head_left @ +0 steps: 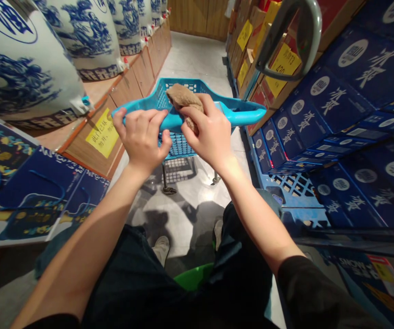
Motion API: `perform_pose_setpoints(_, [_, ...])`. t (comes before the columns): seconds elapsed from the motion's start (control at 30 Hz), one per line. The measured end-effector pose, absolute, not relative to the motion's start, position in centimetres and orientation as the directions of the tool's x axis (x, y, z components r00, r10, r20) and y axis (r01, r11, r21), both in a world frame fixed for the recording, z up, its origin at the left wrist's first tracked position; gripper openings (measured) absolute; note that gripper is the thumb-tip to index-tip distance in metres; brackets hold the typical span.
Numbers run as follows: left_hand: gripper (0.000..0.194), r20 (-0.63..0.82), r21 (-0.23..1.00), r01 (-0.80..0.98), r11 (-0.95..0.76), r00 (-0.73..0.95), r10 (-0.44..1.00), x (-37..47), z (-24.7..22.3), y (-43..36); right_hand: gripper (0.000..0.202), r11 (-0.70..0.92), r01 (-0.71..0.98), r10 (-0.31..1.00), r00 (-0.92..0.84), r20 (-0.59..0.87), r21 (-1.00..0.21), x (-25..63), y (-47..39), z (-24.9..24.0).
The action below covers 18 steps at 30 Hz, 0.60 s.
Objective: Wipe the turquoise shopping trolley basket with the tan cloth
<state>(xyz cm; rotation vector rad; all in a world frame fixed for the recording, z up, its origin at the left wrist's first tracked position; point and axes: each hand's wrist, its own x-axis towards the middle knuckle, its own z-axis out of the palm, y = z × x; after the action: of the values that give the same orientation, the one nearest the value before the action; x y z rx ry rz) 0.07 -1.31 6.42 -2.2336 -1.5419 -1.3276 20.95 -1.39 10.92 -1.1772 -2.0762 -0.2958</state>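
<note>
Straight ahead of me stands a blue plastic shopping cart (pixel 248 118) with its handle bar toward me. My left hand (pixel 144 137) is wrapped over the left part of the handle, fingers on top and thumb beneath. A brown cloth (pixel 184 97) is bunched in my right hand (pixel 210 128), pressed against the middle of the handle. Part of the cloth sticks out past the fingers on the far side, and some hangs below them. The perforated basket of the cart lies just beyond both hands.
Large blue-and-white ceramic jars (pixel 83 41) with small taps line a wooden counter (pixel 133 87) on the left. On the right, blue boxes (pixel 327 93) are stacked on a blue plastic pallet (pixel 291 192). A grey handle-like loop (pixel 311 41) juts out at upper right. Something green (pixel 194 276) is below me.
</note>
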Motion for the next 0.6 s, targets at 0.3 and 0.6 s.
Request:
perform_pose_setpoints(0.3, [0.057,0.683,0.412,0.768,-0.49,0.096,0.725,0.2,6.8,-1.7,0.033,0.517,0.825,0.655,-0.209,0.726,-0.229,23.7,0.4,11.1])
perform_pose_setpoints(0.6, [0.056,0.698,0.394,0.773,-0.498,0.101,0.709,-0.2,6.6,-1.4,0.032,0.596,0.794,0.636,-0.372,0.676,-0.123,20.7,-1.7,11.4])
